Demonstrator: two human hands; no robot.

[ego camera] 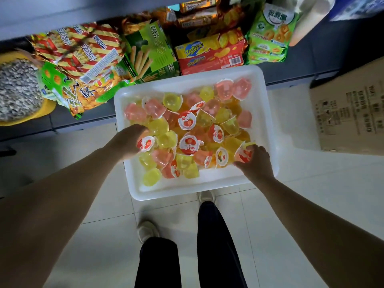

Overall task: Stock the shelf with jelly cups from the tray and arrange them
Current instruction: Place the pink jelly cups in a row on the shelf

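One white tray [264, 113] holds perhaps forty jelly cups [187, 129], too jumbled to count surely. Two hands reach in: the left hand [129, 142] grips one strawberry-lidded cup [146, 144], and the right hand [256, 161] curls around another cup [243, 153].

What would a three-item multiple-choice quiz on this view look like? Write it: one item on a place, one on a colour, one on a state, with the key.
1. Where does the white tray sit?
A. On the top shelf
B. Low, in front of the snack shelf
C. On the cardboard box

2. What colour is the Zecheese biscuit pack?
A. Blue
B. Red and yellow
C. Black

3. What is the left hand doing?
A. Gripping a strawberry-lidded jelly cup
B. Hanging empty
C. Holding the tray rim

Key: 1 B, the tray lies just below the snack packs, beside the box. 2 B, red pack with yellow top. 3 A, fingers curl round the cup; the right hand also grips one.
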